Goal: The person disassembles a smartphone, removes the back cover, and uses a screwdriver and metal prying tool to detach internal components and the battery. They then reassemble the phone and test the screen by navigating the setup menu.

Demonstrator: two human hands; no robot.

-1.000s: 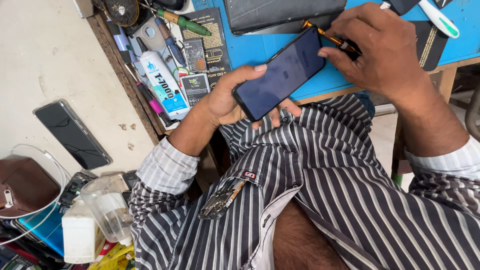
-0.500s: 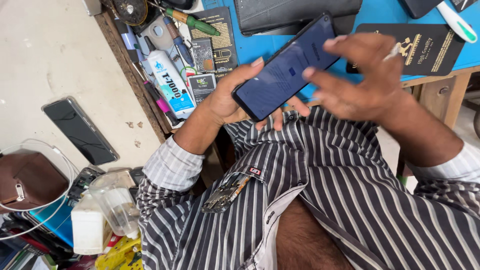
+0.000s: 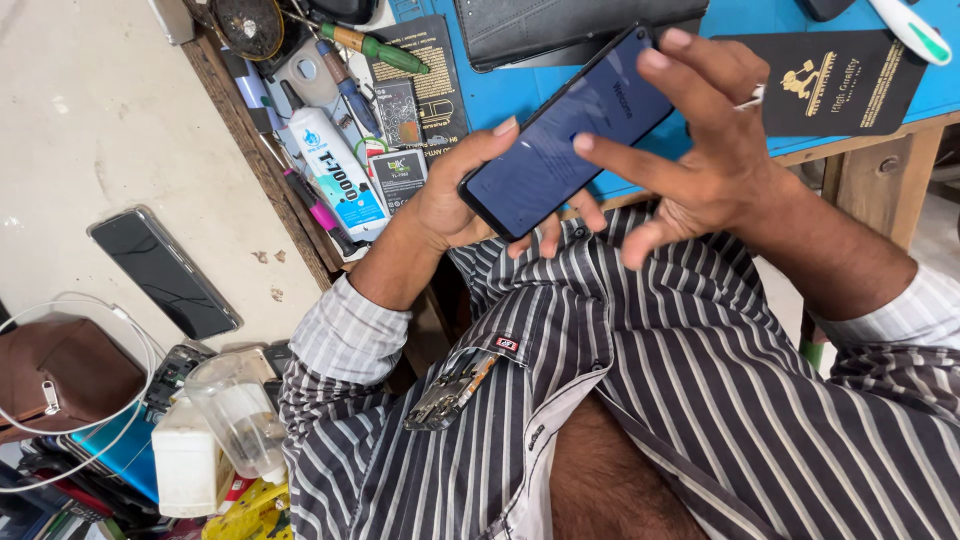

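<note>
My left hand grips a dark smartphone by its lower end and holds it tilted above my lap, its screen lit dim blue. My right hand hovers over the phone's upper half with fingers spread, and the forefinger tip touches the screen. A small pale sliver shows between its fingers; I cannot tell what it is. Both forearms come out of a striped shirt.
A blue mat covers the wooden bench ahead, with a black card, a dark case, a white glue tube and a green screwdriver. Another phone lies at left, near a brown pouch and a clear bottle.
My right hand left the phone's top edge, where it held a thin orange-tipped tool, and now spreads over the screen. The screen has lit up. The phone has risen slightly.
</note>
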